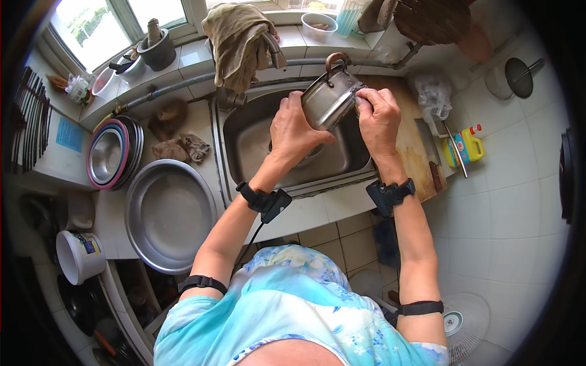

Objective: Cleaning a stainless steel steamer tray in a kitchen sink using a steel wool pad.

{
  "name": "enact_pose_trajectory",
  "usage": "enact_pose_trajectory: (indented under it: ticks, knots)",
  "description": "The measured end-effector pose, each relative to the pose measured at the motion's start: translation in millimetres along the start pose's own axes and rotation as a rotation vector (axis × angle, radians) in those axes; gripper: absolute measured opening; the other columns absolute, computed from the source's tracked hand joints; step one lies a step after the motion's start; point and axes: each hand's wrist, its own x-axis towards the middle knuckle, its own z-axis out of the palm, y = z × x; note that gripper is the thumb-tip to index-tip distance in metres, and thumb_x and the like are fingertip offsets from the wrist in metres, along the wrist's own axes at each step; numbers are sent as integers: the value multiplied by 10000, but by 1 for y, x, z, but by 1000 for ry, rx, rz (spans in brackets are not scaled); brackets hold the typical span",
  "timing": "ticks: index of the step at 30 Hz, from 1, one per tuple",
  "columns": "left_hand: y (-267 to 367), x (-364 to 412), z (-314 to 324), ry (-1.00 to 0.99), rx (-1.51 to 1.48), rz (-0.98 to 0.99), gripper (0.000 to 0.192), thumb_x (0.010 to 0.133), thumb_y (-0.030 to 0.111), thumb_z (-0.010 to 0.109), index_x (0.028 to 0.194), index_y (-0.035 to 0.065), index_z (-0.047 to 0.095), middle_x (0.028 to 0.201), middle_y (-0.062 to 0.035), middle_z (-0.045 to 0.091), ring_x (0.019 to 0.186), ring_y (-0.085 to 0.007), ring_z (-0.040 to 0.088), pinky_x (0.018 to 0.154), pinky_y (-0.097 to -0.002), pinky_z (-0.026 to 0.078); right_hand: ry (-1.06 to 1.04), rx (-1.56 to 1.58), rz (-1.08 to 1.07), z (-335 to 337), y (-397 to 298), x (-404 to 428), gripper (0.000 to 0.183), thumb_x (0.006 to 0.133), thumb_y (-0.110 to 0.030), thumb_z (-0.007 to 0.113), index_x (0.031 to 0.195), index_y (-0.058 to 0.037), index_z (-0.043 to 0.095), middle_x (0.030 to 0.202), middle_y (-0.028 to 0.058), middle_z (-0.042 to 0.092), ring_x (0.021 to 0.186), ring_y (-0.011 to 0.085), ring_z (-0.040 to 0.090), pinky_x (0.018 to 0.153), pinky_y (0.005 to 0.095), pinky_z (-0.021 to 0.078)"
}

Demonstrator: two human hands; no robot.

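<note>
Over the sink, a stainless steel pot is held tilted on its side, a brown loop handle at its far end. My left hand spreads around the near left of its wall, thumb stretched along the lower edge. At the pot's right edge, my right hand has its thumb and fingers pinched together; whether a small scrubber sits between them is hidden. Below lies the metal sink basin. Something round and metallic in it is mostly covered by my left hand and wrist.
A wide metal basin and stacked bowls stand left, near crumpled rags. A cloth drapes the faucet. Right of the sink, a cleaver lies along a wooden cutting board, beside a yellow jug.
</note>
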Motion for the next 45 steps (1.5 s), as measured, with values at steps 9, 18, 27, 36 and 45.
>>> enact_pose_trajectory:
  ticks: [9,18,27,36,45]
  knots:
    - [-30,-6,-6,19,-185,135,1094,487,284,969,1403,17,434,1168,-188,635,1060,-351,639,917,-438,530,-209,-69,-166,24,-22,15,59,793,-33,651,808,-66,698,816,120,656,817,355,634,751,449,511]
    - [-53,-28,3,-62,-396,53,1109,547,169,931,1506,127,378,984,-110,699,807,-237,679,806,-357,559,-264,21,-32,26,-22,27,78,780,-7,644,847,-20,681,850,143,678,801,347,663,734,423,519]
    - [-29,-16,20,29,-389,108,1037,572,152,890,1493,156,414,992,-110,697,786,-219,681,756,-354,564,-351,-30,-227,18,-40,-8,27,752,-1,616,738,-23,618,782,160,658,768,382,636,701,469,514]
    - [-27,-21,7,-84,-290,28,1010,553,158,875,1466,172,443,1013,-122,701,827,-272,695,779,-380,575,-295,-12,-87,14,-29,-6,64,782,-23,610,813,-29,665,806,200,690,754,403,673,683,473,534]
    - [-37,-35,5,-78,-353,0,950,569,185,845,1437,183,459,1051,-152,676,891,-334,685,810,-420,567,-290,-42,221,15,-11,28,99,786,-60,645,872,-16,663,788,207,692,751,366,701,704,434,538]
